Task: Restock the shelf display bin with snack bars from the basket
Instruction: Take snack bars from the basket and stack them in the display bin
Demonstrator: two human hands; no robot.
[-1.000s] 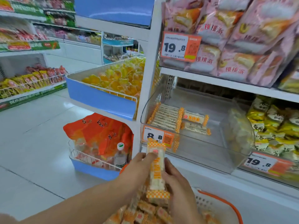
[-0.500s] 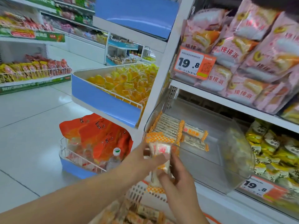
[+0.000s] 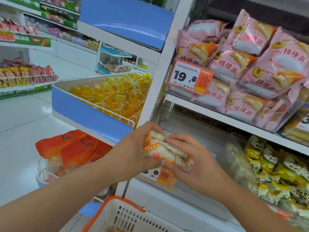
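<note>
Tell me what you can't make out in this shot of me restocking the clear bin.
Head view only:
- Clear plastic display bin: its contents, hidden behind both hands and the bundle.
- Bundle of white, orange-checked snack bars: exact count, since the wrappers overlap and blur.
- Bin's orange price tag: first digit covered.
- White slotted basket with orange rim: contents cut off by the bottom edge.

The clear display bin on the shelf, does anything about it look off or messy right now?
Nothing looks damaged or spilled. The clear display bin is nearly bare, and both hands, left and right, hold a bunch of snack bars at its front left. Its price tag is partly hidden behind them.
</note>
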